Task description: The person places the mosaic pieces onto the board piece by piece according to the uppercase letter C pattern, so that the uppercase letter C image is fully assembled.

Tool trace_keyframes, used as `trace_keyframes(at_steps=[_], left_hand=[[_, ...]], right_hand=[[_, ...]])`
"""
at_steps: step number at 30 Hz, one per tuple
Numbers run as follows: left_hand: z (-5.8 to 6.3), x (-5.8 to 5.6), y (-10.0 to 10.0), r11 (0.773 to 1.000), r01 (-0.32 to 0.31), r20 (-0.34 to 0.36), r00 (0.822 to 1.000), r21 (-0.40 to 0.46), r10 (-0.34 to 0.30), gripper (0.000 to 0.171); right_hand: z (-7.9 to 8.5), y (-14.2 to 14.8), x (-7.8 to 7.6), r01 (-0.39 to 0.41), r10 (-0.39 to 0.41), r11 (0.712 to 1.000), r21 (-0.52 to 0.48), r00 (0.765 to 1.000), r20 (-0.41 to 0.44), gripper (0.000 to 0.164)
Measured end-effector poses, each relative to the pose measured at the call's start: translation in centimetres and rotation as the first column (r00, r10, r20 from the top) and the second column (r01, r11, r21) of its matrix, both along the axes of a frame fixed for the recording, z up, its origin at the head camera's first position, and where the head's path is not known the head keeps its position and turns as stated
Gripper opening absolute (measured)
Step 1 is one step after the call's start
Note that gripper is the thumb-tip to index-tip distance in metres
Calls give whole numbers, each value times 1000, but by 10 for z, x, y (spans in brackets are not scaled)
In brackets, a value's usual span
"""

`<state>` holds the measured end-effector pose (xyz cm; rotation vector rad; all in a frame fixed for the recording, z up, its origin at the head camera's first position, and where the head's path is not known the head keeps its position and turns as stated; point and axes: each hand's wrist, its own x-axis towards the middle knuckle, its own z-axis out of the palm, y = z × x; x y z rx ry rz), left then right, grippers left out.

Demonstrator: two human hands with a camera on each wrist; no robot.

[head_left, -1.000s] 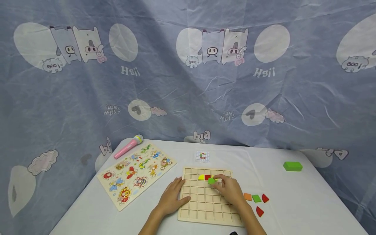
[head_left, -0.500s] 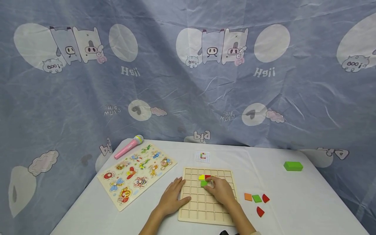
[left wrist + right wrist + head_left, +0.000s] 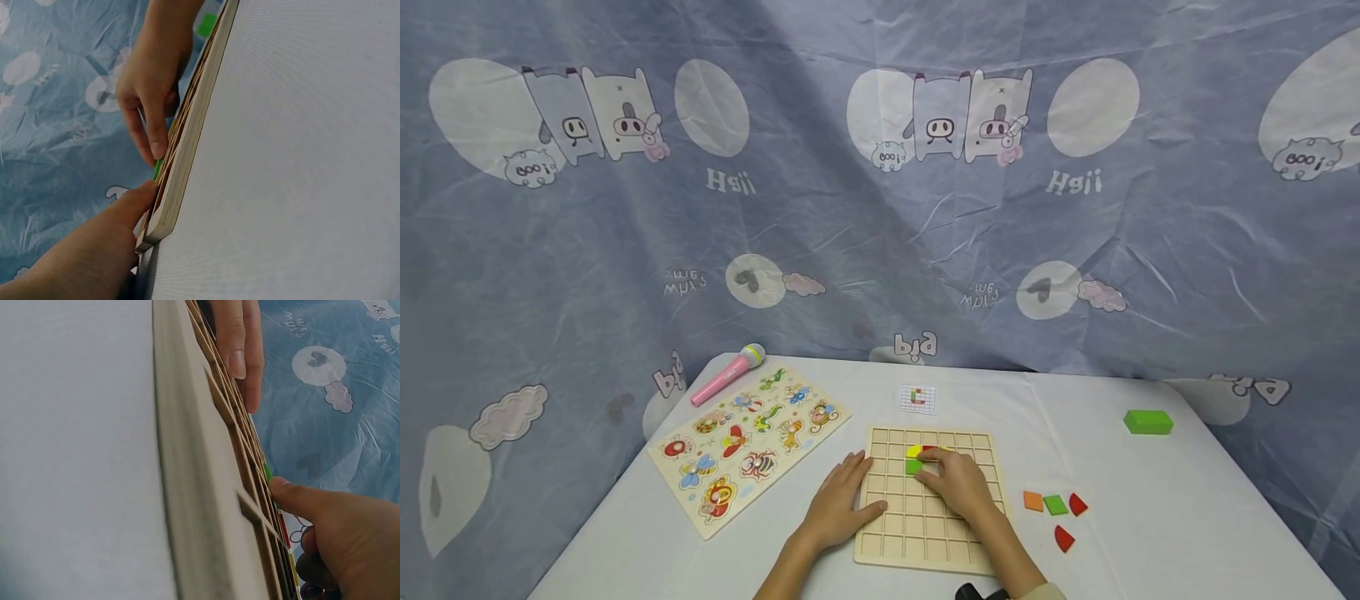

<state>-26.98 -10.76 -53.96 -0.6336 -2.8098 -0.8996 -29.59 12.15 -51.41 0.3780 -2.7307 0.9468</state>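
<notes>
A square wooden grid board (image 3: pixel 902 525) lies on the table. My right hand (image 3: pixel 958 483) is over its upper part, thumb and forefinger pinching a green square tile (image 3: pixel 913 467) at a cell. Just above that tile are a yellow quarter-round tile (image 3: pixel 913 451) and a red tile (image 3: pixel 928 449), partly covered by the fingers. My left hand (image 3: pixel 838 504) rests along the board's left edge, fingers extended and thumb on the board. In the right wrist view, the right thumb touches the green tile's edge (image 3: pixel 268 472).
Right of the board lie an orange tile (image 3: pixel 1033 501), a green tile (image 3: pixel 1056 505) and red quarter-round tiles (image 3: pixel 1063 538). A pattern card (image 3: pixel 917 399) is behind the board. An insect puzzle (image 3: pixel 752 446) and a pink microphone (image 3: pixel 726 377) lie left; a green block (image 3: pixel 1148 422) sits far right.
My right hand has carried the green tile left and slightly down, to the cell below the yellow tile. The left hand has stayed still.
</notes>
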Motion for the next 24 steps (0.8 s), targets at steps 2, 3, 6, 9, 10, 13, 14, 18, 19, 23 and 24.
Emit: trace_keyframes(at_steps=[2,3,6,9,10,13,14,18,19,23,24], left_hand=[[1,0,-1,1000,-2,-3,1000,-2,2,77],[1,0,-1,1000,-2,-5,1000,-3,2,77],[1,0,-1,1000,-2,-10,1000,-4,2,77],[0,0,-1,1000,1,-3,1000,1,-1,77],[0,0,-1,1000,3,0,1000,3,-3,77],[0,0,0,1000,2,-2,1000,1,-2,77],[0,-1,0,1000,1,-6,1000,-2,-1,77],[0,-1,0,1000,-2,-11,1000,-5,2,78],[0,-1,0,1000,-1,-10,1000,-5,1,78],[0,0,-1,1000,2,-6,1000,-4,-2,77],[0,-1,-1,1000,3,-5,1000,-5,-3,77]], right_hand=[[1,-1,0,-8,8,1000,-1,1000,2,29],[1,-1,0,-13,13,1000,-4,1000,2,29],[3,-1,1,-21,21,999,-25,1000,8,29],[4,1,4,-26,28,997,-72,999,20,28],[4,2,5,-27,29,996,-85,999,22,28],[9,9,9,-35,37,991,-129,999,16,25],[11,12,10,-38,40,990,-136,999,12,23],[21,28,15,-30,31,989,-143,999,7,22],[23,33,16,-23,24,990,-136,1000,9,23],[28,58,23,37,-33,992,-120,999,33,24],[29,65,24,53,-49,992,-115,998,38,24]])
